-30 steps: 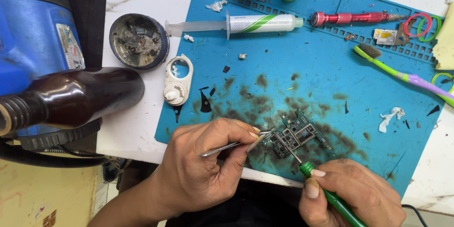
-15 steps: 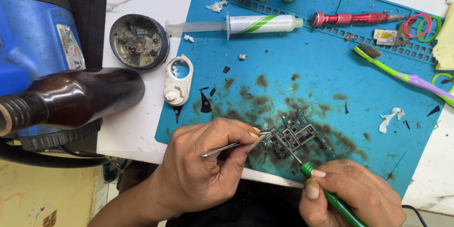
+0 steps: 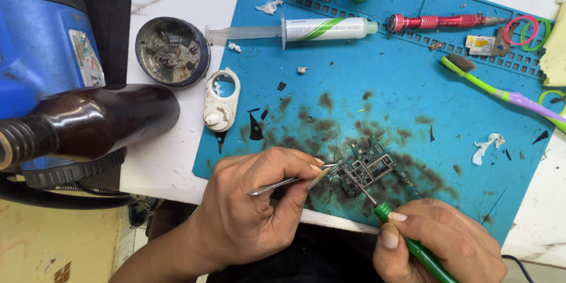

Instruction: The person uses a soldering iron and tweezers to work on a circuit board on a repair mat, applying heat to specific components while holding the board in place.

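Nothing is shifting since a second ago: both hands are staying put over the small circuit board point(image 3: 370, 167), which is lying on the sooty near part of the blue mat point(image 3: 413, 82). The left hand point(image 3: 259, 206) is keeping its fingers clamped on the tweezers point(image 3: 283, 183), tips touching the board's left edge. The right hand point(image 3: 439, 242) is still gripping the green-handled tool point(image 3: 413, 246), its thin metal tip resting on the board.
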